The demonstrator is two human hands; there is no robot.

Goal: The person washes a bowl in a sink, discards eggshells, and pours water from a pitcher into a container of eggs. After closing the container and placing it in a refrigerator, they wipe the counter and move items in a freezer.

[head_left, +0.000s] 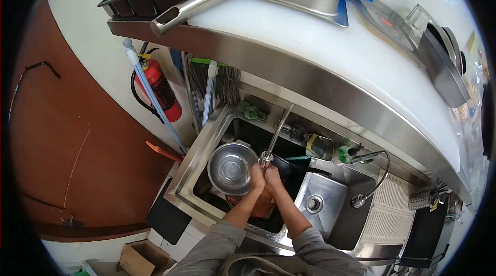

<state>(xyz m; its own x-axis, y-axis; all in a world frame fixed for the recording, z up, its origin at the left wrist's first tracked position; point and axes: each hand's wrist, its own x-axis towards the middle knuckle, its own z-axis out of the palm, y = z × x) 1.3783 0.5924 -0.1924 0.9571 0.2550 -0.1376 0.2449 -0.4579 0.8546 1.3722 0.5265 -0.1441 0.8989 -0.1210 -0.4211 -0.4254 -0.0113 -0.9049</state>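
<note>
Both of my hands are close together under the spout of the faucet (266, 158), over the left sink basin. My left hand (256, 179) has its fingers pressed together beside the rim of a round metal bowl (230, 168). Just to its right, my right hand (272, 174) almost touches it. What either hand holds, if anything, is too small to make out. Below the hands, an orange-brown item (262, 204) lies in the basin, partly hidden by my forearms. A dark pan (289, 169) sits to the right of the hands.
The right basin (323, 198) has a second faucet (359, 201) over its right side. Near the back edge are a green scrubber (253, 112) and a container with a sponge (320, 147). A steel-edged shelf (289, 61) spans above; a fire extinguisher (159, 87) is at left.
</note>
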